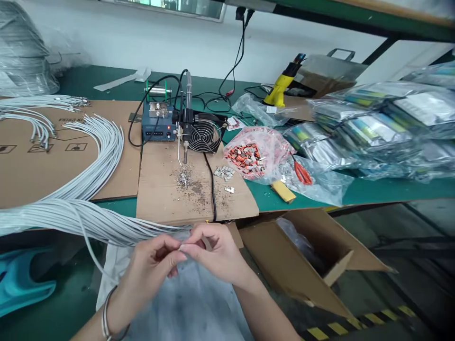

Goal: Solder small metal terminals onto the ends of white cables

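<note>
Over my lap, my left hand [151, 265] and my right hand [215, 251] meet with fingertips pinched together. From the bundle of white cables [88, 218], a single white cable [90, 251] loops down to my left hand, which is closed on it. Its end is hidden by the fingers. Whatever lies in the right hand's pinch is too small to make out. Just beyond the hands stands a soldering station [158, 125] with an upright soldering iron [186, 99], its tip above a heap of solder scraps [184, 178].
Small metal connectors [223, 173] and a single connector [230, 190] lie on the cardboard [163, 203]. A bag of orange-and-silver parts [249, 158], red-handled cutters [302, 171] and a yellow heat gun [280, 87] are to the right. An open carton [284, 265] stands below the table edge.
</note>
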Tool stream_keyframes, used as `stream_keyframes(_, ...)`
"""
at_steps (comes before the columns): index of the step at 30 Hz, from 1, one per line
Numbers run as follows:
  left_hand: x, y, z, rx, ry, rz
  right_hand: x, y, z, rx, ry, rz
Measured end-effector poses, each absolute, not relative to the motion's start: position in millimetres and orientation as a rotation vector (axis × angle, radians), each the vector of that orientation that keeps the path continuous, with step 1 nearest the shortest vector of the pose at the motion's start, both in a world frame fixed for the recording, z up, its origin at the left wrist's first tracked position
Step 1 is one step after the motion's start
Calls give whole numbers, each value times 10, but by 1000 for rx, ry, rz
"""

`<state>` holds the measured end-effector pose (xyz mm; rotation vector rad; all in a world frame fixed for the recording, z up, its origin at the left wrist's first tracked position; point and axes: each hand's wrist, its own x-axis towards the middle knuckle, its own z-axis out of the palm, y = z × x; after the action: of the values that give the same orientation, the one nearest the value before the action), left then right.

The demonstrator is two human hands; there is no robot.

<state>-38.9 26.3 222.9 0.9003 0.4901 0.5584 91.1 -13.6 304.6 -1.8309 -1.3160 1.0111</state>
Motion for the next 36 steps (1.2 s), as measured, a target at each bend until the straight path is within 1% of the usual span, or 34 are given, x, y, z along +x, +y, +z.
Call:
stream_keyframes(2,-405,243,2228,937,529,595,978,-116,3017,-1723,-1157,977)
stream_keyframes(5,-417,241,2249,833,528,617,1070,-96,3045,-1622,-1009,790)
stream_keyframes(7,-418,265,2281,770,508,621,1065,-94,3091,-1675,-1088,823)
stream_keyframes(10,-415,309,2326,812,515,646,968,-101,3149,-1807,-1359,921)
stream_keyframes(14,-425,319,2310,1038,590,690,908,-97,3179,-1834,-1536,811)
stream_keyframes(18,-428,306,2287,1289,570,761,921,-90,3119,-1823,-1484,775)
stream_keyframes(21,-381,300,2324,1145,558,846,805,-84,2971,-1715,-1281,718)
stream_keyframes(25,-319,287,2344,802,508,817,631,-94,2796,-1518,-1083,657)
stream_keyframes(28,-340,284,2300,760,488,827,692,-109,2852,-1546,-1222,678)
stream_keyframes(32,-409,305,2279,836,474,782,898,-72,3103,-1709,-1624,640)
stream_keyframes(36,-452,326,2310,1006,440,661,982,6,3300,-1773,-1880,789)
